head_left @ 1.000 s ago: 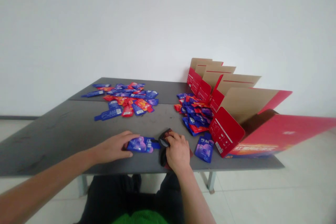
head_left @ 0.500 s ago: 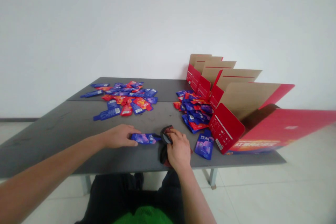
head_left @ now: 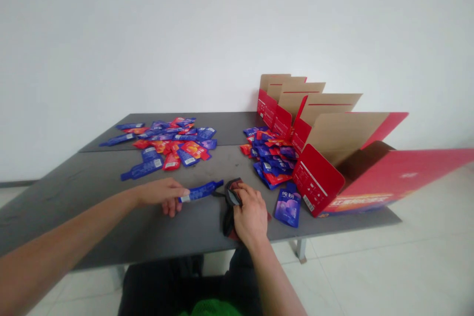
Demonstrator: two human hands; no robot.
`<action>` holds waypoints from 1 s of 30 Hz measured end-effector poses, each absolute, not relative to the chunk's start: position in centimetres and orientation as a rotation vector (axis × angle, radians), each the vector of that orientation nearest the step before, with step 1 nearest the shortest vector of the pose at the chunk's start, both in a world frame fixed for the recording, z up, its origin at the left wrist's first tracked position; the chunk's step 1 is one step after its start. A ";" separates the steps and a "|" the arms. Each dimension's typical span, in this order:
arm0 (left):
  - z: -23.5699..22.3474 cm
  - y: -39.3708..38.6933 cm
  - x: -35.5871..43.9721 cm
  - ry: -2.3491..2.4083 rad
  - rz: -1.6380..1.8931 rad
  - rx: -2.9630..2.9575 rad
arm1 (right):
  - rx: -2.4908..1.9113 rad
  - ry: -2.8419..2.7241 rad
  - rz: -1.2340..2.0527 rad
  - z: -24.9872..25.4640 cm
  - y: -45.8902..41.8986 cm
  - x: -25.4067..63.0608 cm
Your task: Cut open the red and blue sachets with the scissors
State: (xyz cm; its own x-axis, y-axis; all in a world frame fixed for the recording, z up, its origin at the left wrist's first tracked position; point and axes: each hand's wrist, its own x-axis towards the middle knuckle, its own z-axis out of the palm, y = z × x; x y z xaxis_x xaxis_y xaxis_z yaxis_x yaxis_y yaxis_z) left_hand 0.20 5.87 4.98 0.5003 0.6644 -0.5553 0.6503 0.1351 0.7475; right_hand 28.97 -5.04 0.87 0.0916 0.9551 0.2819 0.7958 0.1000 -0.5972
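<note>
My left hand (head_left: pixel 171 195) is closed on the near end of a blue pouch (head_left: pixel 202 190). Its narrow neck points right, and a white label patch shows beside my fingertips. My right hand (head_left: pixel 251 211) is wrapped over a black hand-held device (head_left: pixel 230 200) with a grey face and brownish-red parts; its exact kind is unclear. A thin dark piece sticks out from the device toward the pouch, just short of its neck. Right of my right hand, another blue pouch (head_left: pixel 288 206) with a purple fruit print lies face up.
A loose pile of blue and red pouches (head_left: pixel 174 138) lies at the back left of the grey table (head_left: pixel 107 217). A denser heap (head_left: pixel 272 155) rests against a row of open red cartons (head_left: pixel 318 180) along the right. Their flaps stand up. A white wall is behind.
The blue pouch in my left hand has turned from its fruit-print face to its other side, and its neck has come away from the black device. My right hand stays on the device.
</note>
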 end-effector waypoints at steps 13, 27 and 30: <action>1.6 4.8 -0.3 1.319 0.441 1.618 | -1.012 -2.479 0.351 3.5 4.5 24.1; 0.4 -0.6 -0.1 1.337 0.802 2.169 | -1.855 -2.274 0.149 3.7 0.5 22.4; 0.4 -1.1 -0.3 1.298 0.799 2.191 | -1.926 -2.239 0.180 4.6 -1.8 23.0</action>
